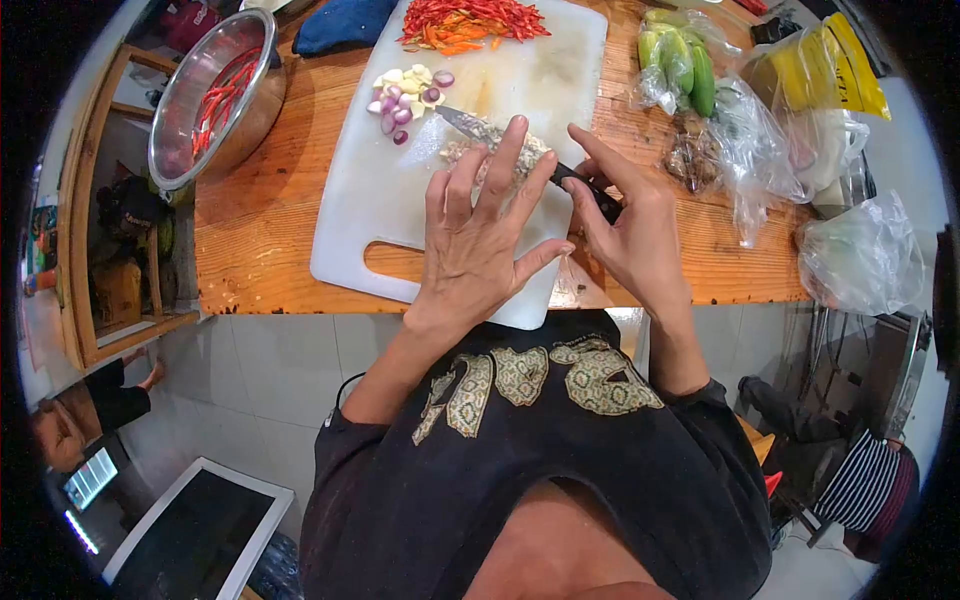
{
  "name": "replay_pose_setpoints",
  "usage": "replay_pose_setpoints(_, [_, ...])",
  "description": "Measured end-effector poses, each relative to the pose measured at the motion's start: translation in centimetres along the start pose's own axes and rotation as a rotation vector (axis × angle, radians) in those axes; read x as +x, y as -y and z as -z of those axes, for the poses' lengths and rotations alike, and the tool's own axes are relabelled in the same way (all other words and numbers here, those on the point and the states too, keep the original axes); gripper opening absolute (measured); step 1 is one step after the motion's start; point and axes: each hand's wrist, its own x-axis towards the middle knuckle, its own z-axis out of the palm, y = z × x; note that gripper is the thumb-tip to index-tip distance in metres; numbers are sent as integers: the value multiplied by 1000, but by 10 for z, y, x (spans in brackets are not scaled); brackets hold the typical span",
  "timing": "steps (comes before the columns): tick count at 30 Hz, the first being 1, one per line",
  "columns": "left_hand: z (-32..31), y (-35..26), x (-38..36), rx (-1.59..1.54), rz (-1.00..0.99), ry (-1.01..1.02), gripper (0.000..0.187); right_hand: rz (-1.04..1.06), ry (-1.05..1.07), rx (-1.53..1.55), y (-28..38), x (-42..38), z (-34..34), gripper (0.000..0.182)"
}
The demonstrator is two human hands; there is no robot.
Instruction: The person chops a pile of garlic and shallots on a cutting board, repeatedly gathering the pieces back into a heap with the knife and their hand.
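Note:
My left hand [475, 235] hovers with spread fingers over a pile of finely chopped pale bits [515, 140] on a white cutting board [350, 215]. In my right hand [635, 230] is the black handle of a kitchen knife [600, 203], with the thumb against it and the index finger stretched out. The blade points up and left, lying across the chopped pile and partly hidden by the left fingers. Peeled shallots [401, 115] and garlic cloves [410, 78] are grouped left of the blade tip. Sliced red and orange chillies [475, 22] are heaped at the board's far end.
A metal bowl [262, 115] with red chillies stands at the table's left edge. Bagged green vegetables [680, 65], clear plastic bags [860, 255] and a yellow packet [850, 70] crowd the right. A blue cloth [345, 25] lies behind. People sit at both sides.

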Motion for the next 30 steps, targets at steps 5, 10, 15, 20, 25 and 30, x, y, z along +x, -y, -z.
replay_pose_setpoints(5, [-2, 2, -3, 61, -13, 36, 93, -13, 16, 5, -1, 3, 1, 48])
replay_pose_setpoints(10, [0, 5, -3, 89, -31, 70, 97, -32, 31, 50, -3, 4, 1, 47])
replay_pose_setpoints(15, [1, 10, -6, 127, -58, 82, 98, -43, -5, 21, -4, 4, 3, 46])
replay_pose_setpoints(20, [6, 13, -5, 140, -26, 52, 97, 12, -63, -3, -7, 6, 2, 43])
replay_pose_setpoints(25, [9, 11, -8, 66, -11, 12, 81, -6, -56, -76, -6, 6, 5, 40])
replay_pose_setpoints(30, [8, 13, 3, 1, 19, -266, 42, 37, -50, -93, -7, 4, 5, 39])
